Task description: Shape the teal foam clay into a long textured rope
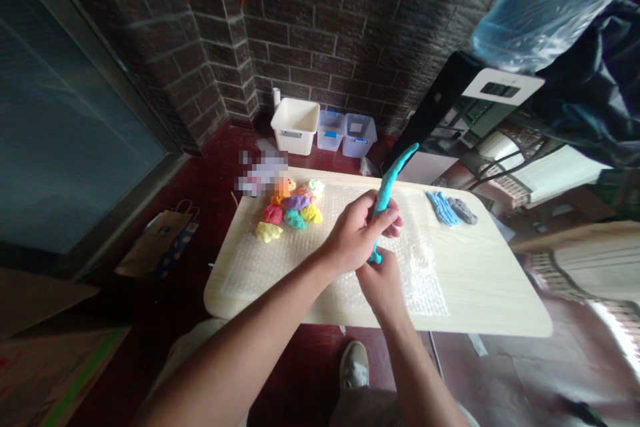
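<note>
A long teal clay roll (391, 181) stands nearly upright above the light wooden table (480, 280), its tip leaning right. My left hand (356, 235) is wrapped round its middle. My right hand (379, 280) sits just below and grips the roll's lower end. Under both hands lies a clear bubble-wrap sheet (280, 260). A cluster of coloured clay lumps (293, 210) in yellow, pink, purple, green and orange rests on the table's far left. A blue clay piece (442, 207) and a grey clay piece (463, 211) lie at the far right.
A white tub (296, 124) and two clear lidded boxes (346, 133) stand on the red floor by the brick wall. A paper bag (160, 240) lies left of the table. A water dispenser (470, 107) with a big blue bottle rises on the right. My shoe (354, 365) shows below the table.
</note>
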Available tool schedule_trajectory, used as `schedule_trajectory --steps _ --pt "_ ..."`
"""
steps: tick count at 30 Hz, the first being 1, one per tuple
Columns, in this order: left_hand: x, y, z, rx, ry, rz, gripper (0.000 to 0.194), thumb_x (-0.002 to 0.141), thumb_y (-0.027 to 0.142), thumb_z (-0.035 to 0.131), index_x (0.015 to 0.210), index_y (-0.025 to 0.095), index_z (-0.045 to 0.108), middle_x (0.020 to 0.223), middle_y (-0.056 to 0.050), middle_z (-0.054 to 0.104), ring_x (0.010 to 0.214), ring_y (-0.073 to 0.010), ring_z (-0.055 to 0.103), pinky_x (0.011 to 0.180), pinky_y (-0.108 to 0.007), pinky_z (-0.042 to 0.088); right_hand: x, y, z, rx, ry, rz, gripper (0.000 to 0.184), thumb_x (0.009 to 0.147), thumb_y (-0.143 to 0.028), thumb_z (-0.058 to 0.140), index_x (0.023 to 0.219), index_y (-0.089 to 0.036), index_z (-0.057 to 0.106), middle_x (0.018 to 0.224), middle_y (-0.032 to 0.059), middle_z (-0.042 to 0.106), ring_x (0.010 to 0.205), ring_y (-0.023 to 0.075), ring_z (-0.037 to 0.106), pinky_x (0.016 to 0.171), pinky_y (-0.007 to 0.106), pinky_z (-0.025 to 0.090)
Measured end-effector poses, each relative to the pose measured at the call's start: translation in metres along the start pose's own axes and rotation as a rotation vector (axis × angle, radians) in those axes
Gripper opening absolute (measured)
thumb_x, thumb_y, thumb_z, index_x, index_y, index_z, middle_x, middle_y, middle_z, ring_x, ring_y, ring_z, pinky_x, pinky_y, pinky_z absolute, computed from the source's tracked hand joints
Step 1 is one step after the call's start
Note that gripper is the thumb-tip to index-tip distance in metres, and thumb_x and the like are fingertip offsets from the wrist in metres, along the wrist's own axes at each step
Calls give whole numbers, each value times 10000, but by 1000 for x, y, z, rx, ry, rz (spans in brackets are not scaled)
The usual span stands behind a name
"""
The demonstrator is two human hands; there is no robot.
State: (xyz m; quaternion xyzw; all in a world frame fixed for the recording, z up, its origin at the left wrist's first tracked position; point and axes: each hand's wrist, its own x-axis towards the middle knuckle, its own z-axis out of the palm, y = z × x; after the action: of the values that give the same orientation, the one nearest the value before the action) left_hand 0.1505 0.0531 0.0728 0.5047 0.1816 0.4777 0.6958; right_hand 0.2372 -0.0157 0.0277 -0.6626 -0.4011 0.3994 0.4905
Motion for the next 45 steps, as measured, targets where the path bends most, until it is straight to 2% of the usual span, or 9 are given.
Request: schedule_trajectory --steps 9,19,24,30,35,38,41,43,45 --pt "-3 5 7 -6 -38 -17 258 950 424 682 953 187 580 878 -30 646 745 -126 645 712 -240 536 5 23 2 67 31 30 246 694 -258 647 553 -236 447 452 -67 383 470 83 270 439 263 226" --pt "-1 8 5 -46 70 -1 223 952 381 681 948 188 570 841 -16 647 693 -113 638 655 -226 515 0 9 3 76 -13 11 291 700 -254 696 581 -243 431 462 -75 359 493 92 269 447 260 206" --pt "-1 10 6 -58 75 5 211 954 371 676 934 188 574 834 -14 649 676 -111 635 643 -228 510 -1 10 6 50 -2 -3 315 740 -247 660 562 -248 400 456 -77 333 482 89 244 438 268 180" --pt "1 16 3 -20 108 49 162 965 324 656 924 184 583 821 -16 640 682 -114 625 676 -241 531 -4 11 7 47 -69 16 387 759 -310 715 578 -251 378 469 -82 353 463 82 262 433 263 192" --pt "1 17 3 -43 82 40 190 959 366 666 959 191 591 837 -13 638 673 -113 634 665 -242 521 -5 11 9 15 -63 -9 414 798 -295 703 550 -243 377 472 -77 344 482 85 262 463 271 210" --pt "3 20 -3 -23 114 58 208 958 385 669 971 189 603 837 -19 647 680 -119 639 669 -247 526 -4 7 6 44 -183 -28 390 808 -340 753 579 -220 461 519 -56 419 526 103 344 511 272 297" --pt "6 26 -15 6 167 94 206 964 384 666 987 188 609 842 -26 656 688 -127 645 671 -255 533 -1 2 -5 155 -400 -14 253 790 -382 834 807 -183 678 763 24 641 724 165 549 684 303 448" --pt "8 29 -22 11 201 99 218 962 395 670 987 188 607 859 -30 661 677 -128 651 642 -252 529 0 0 -14 206 -493 23 293 775 -381 870 947 -189 729 934 70 706 879 210 613 793 337 483" --pt "9 30 -25 10 231 84 234 960 412 673 977 188 605 881 -31 661 657 -118 644 598 -239 509 1 0 -20 278 -522 49 349 777 -380 881 1038 -198 740 1017 87 728 981 232 635 883 360 488"
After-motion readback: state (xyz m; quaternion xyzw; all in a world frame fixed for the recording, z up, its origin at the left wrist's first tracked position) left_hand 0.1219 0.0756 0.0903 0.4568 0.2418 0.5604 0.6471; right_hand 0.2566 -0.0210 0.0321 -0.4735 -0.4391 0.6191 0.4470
